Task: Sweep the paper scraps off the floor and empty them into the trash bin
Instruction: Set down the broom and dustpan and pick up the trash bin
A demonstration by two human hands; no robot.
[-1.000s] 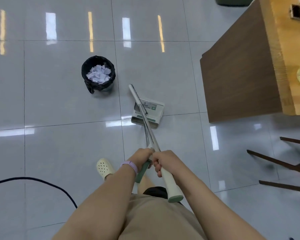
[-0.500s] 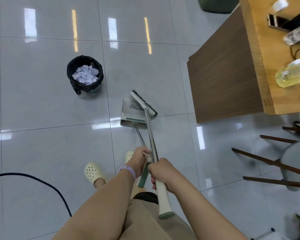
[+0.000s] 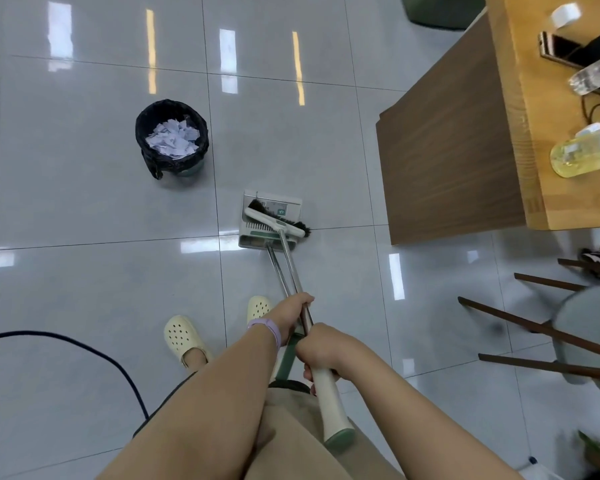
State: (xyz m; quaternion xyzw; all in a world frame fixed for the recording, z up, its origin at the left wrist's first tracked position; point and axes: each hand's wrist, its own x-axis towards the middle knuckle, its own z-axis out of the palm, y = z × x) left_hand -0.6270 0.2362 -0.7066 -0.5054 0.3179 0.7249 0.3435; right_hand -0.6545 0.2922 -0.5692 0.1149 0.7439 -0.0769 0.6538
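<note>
right hand (image 3: 321,348): curled round the broom handle (image 3: 331,403) where the white grip meets the metal shaft; fingers wrapped, not spread.
left hand (image 3: 293,315): closed round the dustpan handle (image 3: 286,355) just ahead of the right hand; fingers mostly hidden behind the shafts, pressed together as far as can be seen.
shafts: two thin metal tubes, held side by side, nearly touching, running forward and down to the floor.
broom (image 3: 278,221): head laid across the dustpan mouth, bristles dark, tilted.
dustpan (image 3: 272,220): flat on the floor (image 3: 84,289), looks empty of scraps; inside partly hidden by the broom head.
paper scraps (image 3: 172,136): piled inside the trash bin; none seen on the tiles in view.
trash bin (image 3: 172,142): black-lined, upright, ahead and to the left, well apart from the dustpan.
handling: scraps judged very light, loose, easily blown or scattered; best moved by bristles, not pinched. Broom and dustpan judged light and stiff; hold best kept at the padded grips, since bare metal is likely slippery.
task state: judged essentially done.
worktop (image 3: 520,133): wooden, to the right, bottles on it.
</note>
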